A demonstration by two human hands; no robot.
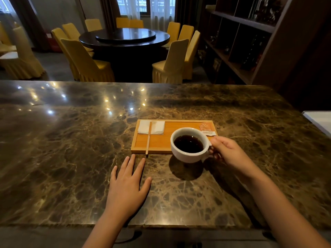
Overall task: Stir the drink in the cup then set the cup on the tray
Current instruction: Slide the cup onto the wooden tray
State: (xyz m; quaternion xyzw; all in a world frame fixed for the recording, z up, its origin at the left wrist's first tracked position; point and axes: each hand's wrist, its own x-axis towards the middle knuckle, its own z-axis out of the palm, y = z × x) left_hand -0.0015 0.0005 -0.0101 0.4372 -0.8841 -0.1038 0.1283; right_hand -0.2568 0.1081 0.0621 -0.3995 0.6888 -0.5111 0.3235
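I see the brown marble counter [71,140] filling my view, with the wooden tray [161,142] lying flat at about 12 o'clock from my hands. My left hand [127,187] rests palm-down on the stone, fingers spread and holding nothing, its fingertips just short of the tray's near edge. My right hand [231,154] is closed on the handle of the white cup [189,145], which hangs above the counter over the tray's 5 o'clock corner (its shadow falls on the stone below). Dark drink fills the cup. On the tray, a folded white napkin [152,127] sits at 10 o'clock, an orange sachet [206,128] at 2 o'clock, and the wooden stirrer [148,138] lies across napkin and near rim.
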